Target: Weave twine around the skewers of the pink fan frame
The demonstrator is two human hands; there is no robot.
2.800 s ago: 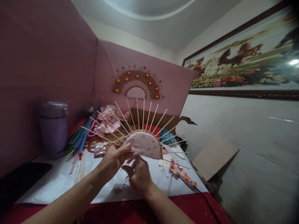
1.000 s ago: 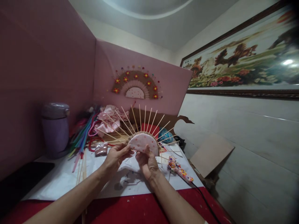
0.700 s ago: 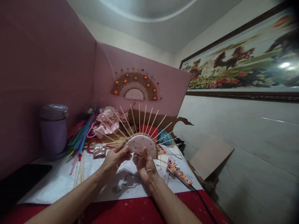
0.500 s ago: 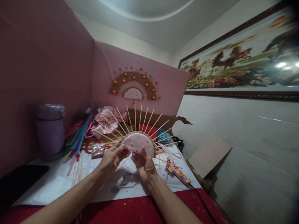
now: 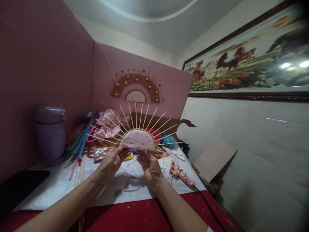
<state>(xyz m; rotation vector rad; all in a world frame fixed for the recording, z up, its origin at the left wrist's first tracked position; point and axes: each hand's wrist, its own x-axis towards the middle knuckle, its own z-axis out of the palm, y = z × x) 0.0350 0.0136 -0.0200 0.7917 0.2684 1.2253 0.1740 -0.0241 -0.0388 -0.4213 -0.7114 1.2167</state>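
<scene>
I hold up a half-made fan [image 5: 138, 139]: a pink dotted half-circle of fabric edged with brown cord, with several thin wooden skewers radiating from its curved edge. My left hand [image 5: 111, 159] pinches the fan's lower left corner. My right hand [image 5: 150, 164] grips its lower edge from beneath, towards the right. The fan stands upright above the white paper [image 5: 60, 187] on the table. A finished fan [image 5: 137, 88] with red flowers hangs on the pink board behind.
A flower-patterned glue gun [image 5: 180, 172] with a black cord lies right of my hands. A purple lidded pot [image 5: 50, 132], coloured pipe cleaners [image 5: 79, 141], pink fabric [image 5: 108, 124] and teal yarn [image 5: 167, 140] crowd the back. A cardboard sheet [image 5: 216, 158] leans against the right wall.
Both hands have raised the fan slightly and levelled it. My right thumb has slid off the dotted face down to the lower edge. The view has shifted a little to the right.
</scene>
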